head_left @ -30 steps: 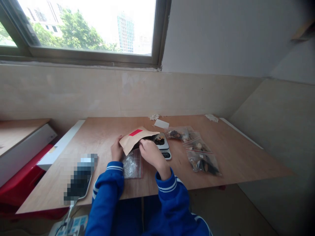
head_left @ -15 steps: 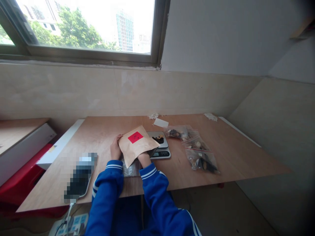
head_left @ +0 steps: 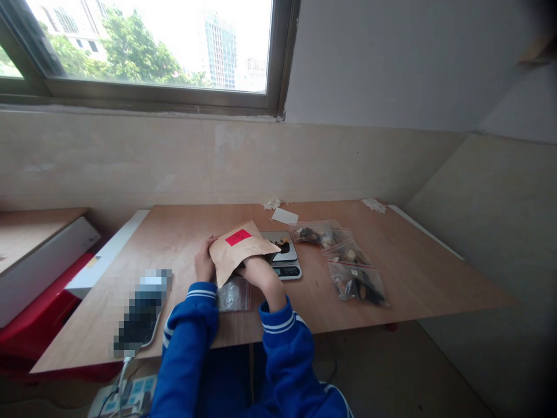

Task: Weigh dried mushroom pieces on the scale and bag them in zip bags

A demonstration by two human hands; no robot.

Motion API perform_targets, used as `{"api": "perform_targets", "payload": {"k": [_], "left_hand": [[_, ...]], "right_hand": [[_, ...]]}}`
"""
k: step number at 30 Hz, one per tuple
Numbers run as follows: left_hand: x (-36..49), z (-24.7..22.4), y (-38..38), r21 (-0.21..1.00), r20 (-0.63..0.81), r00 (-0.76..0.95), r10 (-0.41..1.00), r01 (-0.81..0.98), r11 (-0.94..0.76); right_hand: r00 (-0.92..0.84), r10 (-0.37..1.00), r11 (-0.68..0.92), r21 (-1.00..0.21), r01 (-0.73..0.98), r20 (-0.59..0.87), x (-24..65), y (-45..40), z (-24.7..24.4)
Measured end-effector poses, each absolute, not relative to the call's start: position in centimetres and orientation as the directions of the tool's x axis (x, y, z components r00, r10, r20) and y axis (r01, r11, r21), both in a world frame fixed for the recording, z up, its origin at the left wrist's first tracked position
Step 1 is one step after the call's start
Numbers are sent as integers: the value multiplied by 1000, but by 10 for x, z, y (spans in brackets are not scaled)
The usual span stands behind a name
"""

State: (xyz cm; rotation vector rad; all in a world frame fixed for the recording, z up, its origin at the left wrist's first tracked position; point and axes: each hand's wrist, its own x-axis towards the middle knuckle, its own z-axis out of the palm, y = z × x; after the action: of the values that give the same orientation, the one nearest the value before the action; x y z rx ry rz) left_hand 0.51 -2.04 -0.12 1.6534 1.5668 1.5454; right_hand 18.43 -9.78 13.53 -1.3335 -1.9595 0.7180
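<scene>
A brown paper bag (head_left: 239, 251) with a red label is held tilted above the table, its mouth toward me. My left hand (head_left: 205, 260) grips the bag's left side. My right hand (head_left: 261, 274) reaches into the bag's mouth; its fingers are hidden inside. Just right of the bag, a white digital scale (head_left: 292, 270) carries dark and yellowish dried pieces (head_left: 282, 245). Under the hands lies a clear plastic zip bag (head_left: 234, 295) on the tabletop.
Several clear zip bags (head_left: 357, 284) with dark and pale pieces lie to the right. A white card (head_left: 285, 216) is behind the scale. A phone (head_left: 143, 313) with a cable lies at the left. Whitish scraps (head_left: 374, 205) sit along the back edge.
My right hand has moved from beneath the bag's edge into its mouth, with the wrist and sleeve shifted right. The bag's near side has lifted, showing more of the zip bag below.
</scene>
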Motion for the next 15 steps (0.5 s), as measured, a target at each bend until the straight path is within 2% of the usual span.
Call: {"api": "perform_targets", "payload": {"k": [8, 15], "left_hand": [[5, -1, -22, 839, 421, -219, 880, 462, -286], [5, -3, -20, 834, 422, -218, 880, 475, -282]], "right_hand": [[-352, 918, 360, -762, 538, 185, 196, -114, 135], [-305, 912, 402, -746, 530, 274, 206, -121, 133]]}}
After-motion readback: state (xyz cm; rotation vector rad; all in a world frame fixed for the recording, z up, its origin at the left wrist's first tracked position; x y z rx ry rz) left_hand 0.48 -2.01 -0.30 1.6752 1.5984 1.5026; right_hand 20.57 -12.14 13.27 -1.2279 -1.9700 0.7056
